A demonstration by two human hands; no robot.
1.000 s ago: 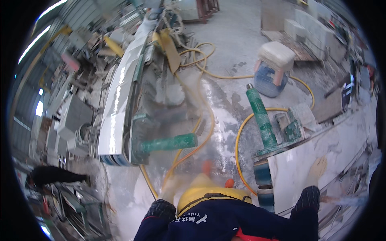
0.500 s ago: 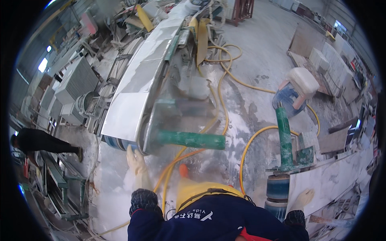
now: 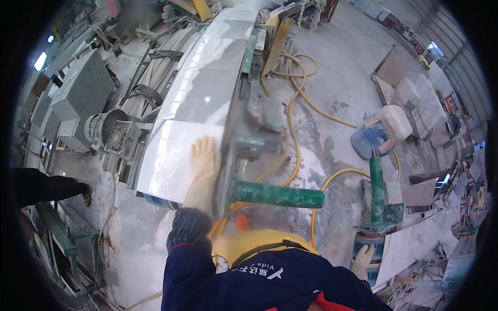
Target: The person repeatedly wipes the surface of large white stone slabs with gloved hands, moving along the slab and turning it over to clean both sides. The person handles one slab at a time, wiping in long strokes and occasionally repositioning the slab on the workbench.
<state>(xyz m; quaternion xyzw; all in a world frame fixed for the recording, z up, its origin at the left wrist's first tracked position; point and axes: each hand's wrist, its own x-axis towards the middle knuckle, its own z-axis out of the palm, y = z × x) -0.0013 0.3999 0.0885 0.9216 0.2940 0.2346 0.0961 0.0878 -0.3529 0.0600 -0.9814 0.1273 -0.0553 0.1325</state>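
My left hand [image 3: 204,158], in a cream glove, lies flat on the white stone slab [image 3: 168,150] at the near end of a long conveyor line. Its fingers are stretched forward, and nothing is held in it. Directly behind that slab, wet grey-and-white stone slabs [image 3: 194,96] continue along the line. On the right, my gloved right hand [image 3: 362,260] is at a blue roller [image 3: 372,249], with its fingers apart. Beside it lies a long white marble slab [image 3: 415,249] with grey veins; the hand is off this slab.
A green cylindrical bar [image 3: 280,196] juts from the conveyor's right side, and a green post [image 3: 376,186] rises near the right roller. Yellow hoses [image 3: 296,129] wind over the wet floor. A blue container [image 3: 371,137] stands beyond. A person's dark-clothed legs [image 3: 52,187] are at left.
My left hand has moved forward from the conveyor's end onto the white slab's top. My right hand has shifted left off the marble slab to the roller.
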